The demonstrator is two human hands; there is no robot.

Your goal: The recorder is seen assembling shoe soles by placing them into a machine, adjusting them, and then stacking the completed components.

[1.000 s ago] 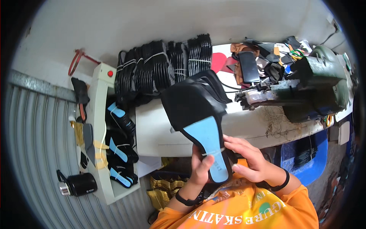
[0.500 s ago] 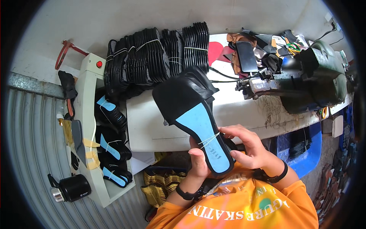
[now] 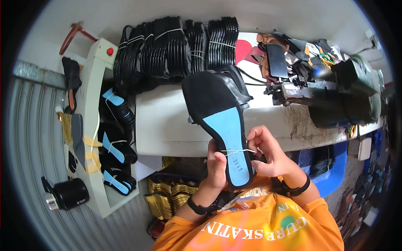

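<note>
Upright in front of me is a bundle of black sandal insoles (image 3: 225, 125) with black uppers at the far end and a light blue panel on the top one. My left hand (image 3: 215, 169) grips the bundle along its left edge near the heel, thumb on the side. A thin white elastic band (image 3: 234, 151) crosses the blue panel. At the right edge, the curled fingers of my right hand (image 3: 268, 152) pinch this band and draw it slightly outward. The underside of the bundle is hidden.
Behind stand stacks of banded black shoe parts (image 3: 155, 50) on the white table (image 3: 167, 125). A dark green sewing machine (image 3: 347, 92) is at right, beside a phone (image 3: 277, 60) on scraps. Left, a shelf (image 3: 90, 125) holds similar bundles; a blue tub (image 3: 335, 175) sits lower right.
The bundle has turned a little more upright. My right fingers have gone from lying stretched along its edge to curling around the band, which now pulls toward them. The view has shifted slightly.
</note>
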